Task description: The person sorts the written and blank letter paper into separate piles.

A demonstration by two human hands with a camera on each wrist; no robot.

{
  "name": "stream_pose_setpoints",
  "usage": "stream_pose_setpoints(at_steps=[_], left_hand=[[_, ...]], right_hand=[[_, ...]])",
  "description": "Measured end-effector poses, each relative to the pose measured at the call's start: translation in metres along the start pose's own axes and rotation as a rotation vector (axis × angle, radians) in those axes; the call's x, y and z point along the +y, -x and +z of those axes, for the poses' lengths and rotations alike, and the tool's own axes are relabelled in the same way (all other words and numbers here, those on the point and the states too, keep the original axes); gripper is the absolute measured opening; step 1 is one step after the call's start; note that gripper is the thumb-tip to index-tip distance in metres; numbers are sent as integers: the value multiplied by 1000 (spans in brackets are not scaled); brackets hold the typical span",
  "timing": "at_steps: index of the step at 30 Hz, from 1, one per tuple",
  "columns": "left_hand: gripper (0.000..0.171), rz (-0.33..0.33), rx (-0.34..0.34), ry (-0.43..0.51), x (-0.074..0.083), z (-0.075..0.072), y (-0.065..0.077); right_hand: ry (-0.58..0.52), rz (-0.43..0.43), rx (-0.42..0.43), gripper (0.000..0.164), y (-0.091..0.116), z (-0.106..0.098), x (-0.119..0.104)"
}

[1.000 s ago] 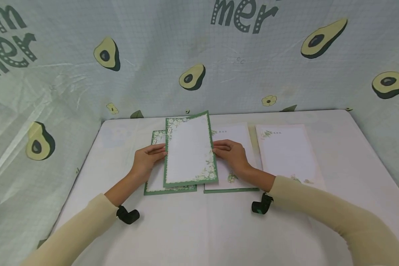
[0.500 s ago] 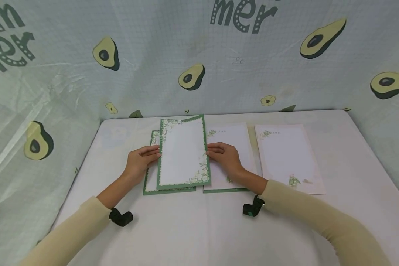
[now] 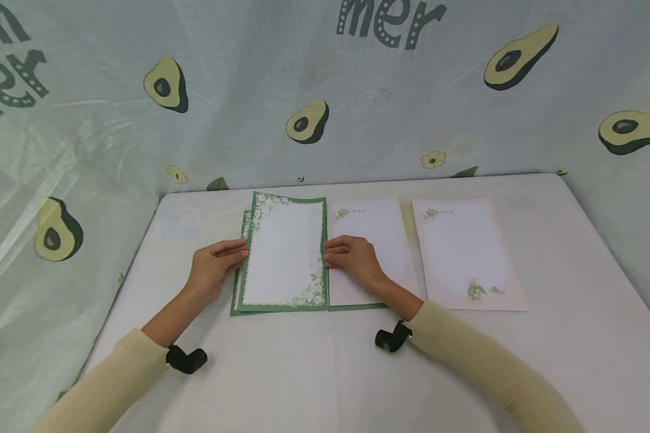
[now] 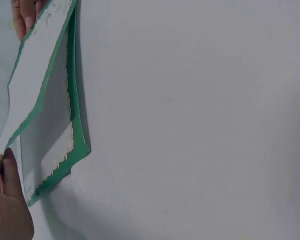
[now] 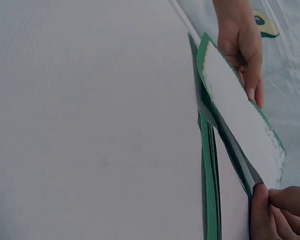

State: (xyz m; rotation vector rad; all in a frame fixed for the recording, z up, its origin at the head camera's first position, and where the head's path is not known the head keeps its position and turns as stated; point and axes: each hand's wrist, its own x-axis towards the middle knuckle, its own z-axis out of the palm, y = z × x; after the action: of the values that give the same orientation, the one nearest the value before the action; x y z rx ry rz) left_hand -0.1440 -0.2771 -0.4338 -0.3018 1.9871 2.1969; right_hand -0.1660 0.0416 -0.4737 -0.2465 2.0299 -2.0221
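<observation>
A sheet of paper point(image 3: 284, 252) with a green floral border is pinched at its left edge by my left hand point(image 3: 212, 267) and at its right edge by my right hand point(image 3: 357, 258). It hovers a little above a second green-bordered sheet point(image 3: 235, 300), which shows only along its left and bottom edges. In the left wrist view, a gap separates the held sheet point(image 4: 35, 75) from the lower sheet point(image 4: 80, 135). The right wrist view shows my thumb and fingers point(image 5: 262, 210) on the held sheet's edge.
Right of the held sheet lies a pale pink sheet point(image 3: 376, 222) with a green edge beneath it. Farther right is another pink sheet point(image 3: 466, 252) with small plant prints. A white cloth covers the table point(image 3: 303, 373), and an avocado-print curtain point(image 3: 238, 78) hangs behind.
Both hands have moved left and slightly down with the green-bordered sheet. It now sits lower and more squarely over the sheet beneath, uncovering more of the pink sheet beside it.
</observation>
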Motion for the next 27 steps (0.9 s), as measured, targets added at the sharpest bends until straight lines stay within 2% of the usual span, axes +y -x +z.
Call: stream_pose_setpoints(at_steps=[8,13,16,19,21,27], left_hand=[[28,-17,55,29,2,-9,2],[26,-40,37,76,2,-14,3],[31,-63,29,72,2,-15,2],[43,-61,21,13,0,-16,1],[48,-48,17,-59,-1,-17,0],[47,-4,7,-327,-2,-21,-2]], right_hand=[[108,-44,57,20,-7,16,-6],[205,-48,61,19,-12,24,-11],[278,-32,56,20,-15,27,-13],[332,-20,52,20,-17,28,-14],[357,-20,48,21,-16,29,-16],[375,-36,20,23,-14,31,-17]])
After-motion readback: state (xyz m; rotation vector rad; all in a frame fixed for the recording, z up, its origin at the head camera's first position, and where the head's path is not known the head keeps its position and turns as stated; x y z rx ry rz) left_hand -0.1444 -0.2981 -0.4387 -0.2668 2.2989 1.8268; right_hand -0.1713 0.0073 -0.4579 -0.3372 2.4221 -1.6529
